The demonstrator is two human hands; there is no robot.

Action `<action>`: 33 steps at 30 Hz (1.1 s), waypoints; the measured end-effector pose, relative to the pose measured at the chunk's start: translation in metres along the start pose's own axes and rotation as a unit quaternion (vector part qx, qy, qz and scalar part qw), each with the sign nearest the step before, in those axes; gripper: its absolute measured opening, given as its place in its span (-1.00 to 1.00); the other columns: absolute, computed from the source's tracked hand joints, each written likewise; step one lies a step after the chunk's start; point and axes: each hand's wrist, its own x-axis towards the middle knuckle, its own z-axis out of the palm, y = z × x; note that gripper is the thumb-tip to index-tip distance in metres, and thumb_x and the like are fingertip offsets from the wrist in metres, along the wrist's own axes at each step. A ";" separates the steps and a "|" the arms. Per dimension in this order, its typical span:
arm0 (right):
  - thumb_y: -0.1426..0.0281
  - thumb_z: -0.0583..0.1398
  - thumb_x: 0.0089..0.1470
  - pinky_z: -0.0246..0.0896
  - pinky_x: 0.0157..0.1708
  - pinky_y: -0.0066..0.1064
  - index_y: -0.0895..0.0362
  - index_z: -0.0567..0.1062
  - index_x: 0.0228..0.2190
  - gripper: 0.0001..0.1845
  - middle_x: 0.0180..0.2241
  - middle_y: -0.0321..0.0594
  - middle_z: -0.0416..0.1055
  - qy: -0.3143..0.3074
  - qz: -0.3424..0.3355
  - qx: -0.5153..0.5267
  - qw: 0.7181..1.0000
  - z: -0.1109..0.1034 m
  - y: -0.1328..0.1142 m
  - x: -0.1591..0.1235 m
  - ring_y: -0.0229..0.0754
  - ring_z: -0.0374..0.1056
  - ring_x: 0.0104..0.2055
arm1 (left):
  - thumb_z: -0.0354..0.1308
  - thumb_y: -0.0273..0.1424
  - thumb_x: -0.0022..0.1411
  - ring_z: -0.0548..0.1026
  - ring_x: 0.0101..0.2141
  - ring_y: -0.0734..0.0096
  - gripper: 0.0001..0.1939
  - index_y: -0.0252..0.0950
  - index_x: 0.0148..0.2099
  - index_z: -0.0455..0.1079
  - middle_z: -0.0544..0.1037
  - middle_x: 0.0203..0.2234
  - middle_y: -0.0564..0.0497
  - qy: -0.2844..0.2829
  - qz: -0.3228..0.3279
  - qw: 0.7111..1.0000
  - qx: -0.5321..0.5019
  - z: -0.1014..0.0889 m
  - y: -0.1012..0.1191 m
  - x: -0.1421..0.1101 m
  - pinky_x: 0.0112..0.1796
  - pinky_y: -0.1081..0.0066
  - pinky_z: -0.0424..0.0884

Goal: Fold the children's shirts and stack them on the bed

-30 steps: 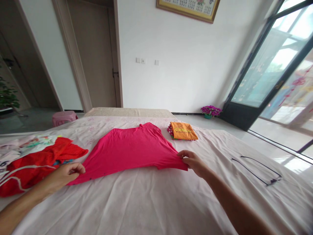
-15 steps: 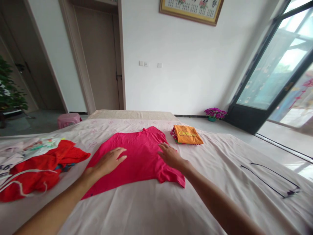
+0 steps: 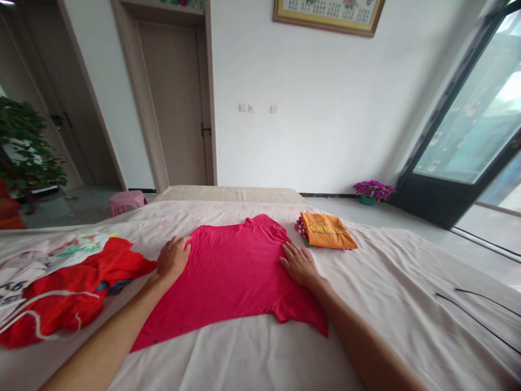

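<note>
A bright pink T-shirt (image 3: 234, 274) lies spread flat on the pale bed sheet (image 3: 391, 282) in front of me. My left hand (image 3: 173, 258) rests flat on the shirt's left edge with its fingers stretched out. My right hand (image 3: 299, 264) lies flat on the shirt's right edge, fingers extended too. Neither hand holds anything.
A heap of red and patterned clothes (image 3: 61, 285) sits at the left of the bed. A folded orange shirt (image 3: 329, 236) lies on a small stack at the back right. A thin black cord (image 3: 480, 312) trails at the right. A pink stool (image 3: 126, 201) stands beyond the bed.
A second ago both hands pinched the shirt's lower corners. They let go, moved up onto the shirt and have now slid outward to its left and right edges.
</note>
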 end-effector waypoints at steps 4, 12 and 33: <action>0.07 -0.16 0.33 -0.34 0.34 -0.12 0.14 0.08 0.33 -0.32 0.38 -0.17 -0.08 0.012 -0.002 0.008 1.000 0.002 -0.003 0.000 -0.08 -0.17 0.41 | 0.01 -0.23 0.26 0.53 -0.08 -0.04 -0.51 -0.37 0.14 0.41 0.55 -0.04 -0.31 -0.065 -0.140 0.988 0.027 -0.007 -0.008 0.024 -0.17 0.19 0.41; 0.07 -0.13 0.32 -0.31 0.32 -0.13 0.09 0.13 0.31 -0.35 0.36 -0.14 -0.01 0.018 -0.010 0.036 0.999 0.001 0.001 0.000 -0.09 -0.13 0.39 | -0.03 -0.13 0.32 0.55 -0.20 0.36 -0.65 -0.11 -0.18 0.55 0.63 -0.22 0.01 -0.083 0.071 0.991 -0.080 -0.005 0.051 -0.003 -0.21 0.47 0.31; 0.12 -0.07 0.31 -0.25 0.29 -0.13 0.09 0.23 0.26 -0.41 0.32 -0.11 0.11 0.038 -0.020 0.054 0.998 -0.004 0.000 0.000 -0.05 -0.03 0.36 | -0.06 -0.09 0.30 0.53 -0.11 0.01 -0.49 -0.25 0.12 0.41 0.57 -0.05 -0.20 -0.064 -0.092 0.991 -0.069 -0.001 0.019 0.068 -0.23 0.21 0.37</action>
